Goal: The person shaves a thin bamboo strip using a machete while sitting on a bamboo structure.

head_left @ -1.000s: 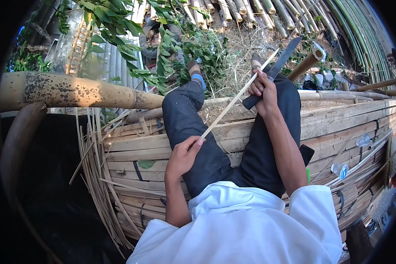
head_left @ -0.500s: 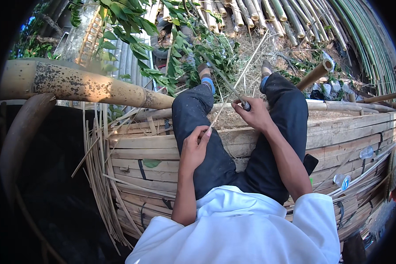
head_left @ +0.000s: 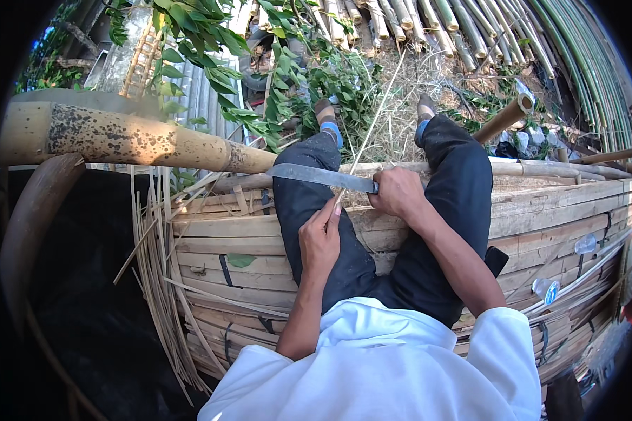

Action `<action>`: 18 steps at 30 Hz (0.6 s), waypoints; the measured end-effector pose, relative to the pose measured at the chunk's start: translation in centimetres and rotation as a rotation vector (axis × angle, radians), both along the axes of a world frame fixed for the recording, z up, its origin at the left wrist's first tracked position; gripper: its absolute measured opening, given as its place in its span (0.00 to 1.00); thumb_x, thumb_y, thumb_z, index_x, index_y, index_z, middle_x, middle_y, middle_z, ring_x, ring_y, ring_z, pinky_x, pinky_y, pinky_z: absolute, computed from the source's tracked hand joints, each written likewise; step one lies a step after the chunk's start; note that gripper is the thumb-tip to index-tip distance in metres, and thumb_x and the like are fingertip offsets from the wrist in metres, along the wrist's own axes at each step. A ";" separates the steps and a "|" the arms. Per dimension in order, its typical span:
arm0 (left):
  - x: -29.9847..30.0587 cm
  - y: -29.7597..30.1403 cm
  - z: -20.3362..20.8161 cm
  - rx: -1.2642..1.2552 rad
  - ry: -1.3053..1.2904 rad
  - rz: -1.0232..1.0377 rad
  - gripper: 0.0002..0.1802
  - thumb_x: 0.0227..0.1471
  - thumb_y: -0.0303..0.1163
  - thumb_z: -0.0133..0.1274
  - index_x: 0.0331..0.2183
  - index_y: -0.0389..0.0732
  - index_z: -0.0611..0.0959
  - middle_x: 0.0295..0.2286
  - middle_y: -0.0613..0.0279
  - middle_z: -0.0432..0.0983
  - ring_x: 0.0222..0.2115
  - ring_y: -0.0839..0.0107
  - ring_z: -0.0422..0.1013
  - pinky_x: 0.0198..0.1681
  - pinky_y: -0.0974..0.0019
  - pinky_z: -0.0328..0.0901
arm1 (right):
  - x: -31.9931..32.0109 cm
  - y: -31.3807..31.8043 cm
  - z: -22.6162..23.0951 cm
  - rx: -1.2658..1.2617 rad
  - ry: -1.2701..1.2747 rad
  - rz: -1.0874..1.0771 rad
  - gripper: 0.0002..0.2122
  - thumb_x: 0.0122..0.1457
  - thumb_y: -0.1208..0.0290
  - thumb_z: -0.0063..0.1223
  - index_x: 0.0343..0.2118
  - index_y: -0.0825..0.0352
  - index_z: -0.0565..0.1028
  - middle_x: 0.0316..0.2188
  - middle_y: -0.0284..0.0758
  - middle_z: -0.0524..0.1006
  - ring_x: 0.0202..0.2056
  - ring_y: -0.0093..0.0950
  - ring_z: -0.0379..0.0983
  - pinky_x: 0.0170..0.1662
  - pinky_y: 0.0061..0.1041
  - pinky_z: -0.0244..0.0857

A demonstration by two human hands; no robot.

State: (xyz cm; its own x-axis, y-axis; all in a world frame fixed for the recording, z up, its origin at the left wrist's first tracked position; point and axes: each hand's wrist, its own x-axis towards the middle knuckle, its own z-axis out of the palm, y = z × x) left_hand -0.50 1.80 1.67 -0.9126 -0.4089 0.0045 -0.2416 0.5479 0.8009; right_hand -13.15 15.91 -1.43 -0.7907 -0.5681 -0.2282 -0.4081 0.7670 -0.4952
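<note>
The right hand [head_left: 398,193] has come nearer the body and rolled over, back upward. Its long knife [head_left: 319,175], which pointed far right, then far left, now lies crosswise with its tip leftward, over the thin bamboo strip [head_left: 378,116], though contact is hard to judge. The strip's far end has swung left; the left hand [head_left: 319,244] has shifted slightly right.
</note>
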 end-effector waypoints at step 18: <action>2.9 -0.4 0.5 0.027 -0.089 0.094 0.14 0.56 0.32 0.50 0.42 0.36 0.80 0.24 0.48 0.75 0.22 0.60 0.73 0.27 0.62 0.64 | -4.3 1.6 -1.0 0.060 0.014 -0.170 0.13 0.48 0.61 0.53 0.23 0.69 0.79 0.20 0.47 0.77 0.25 0.43 0.76 0.32 0.40 0.70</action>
State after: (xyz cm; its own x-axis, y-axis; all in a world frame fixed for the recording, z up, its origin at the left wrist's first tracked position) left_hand 2.42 1.44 2.14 -0.8666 -0.4914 -0.0870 -0.3615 0.4979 0.7883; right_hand -17.42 17.53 -2.38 -0.8775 -0.4117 -0.2460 -0.2767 0.8535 -0.4415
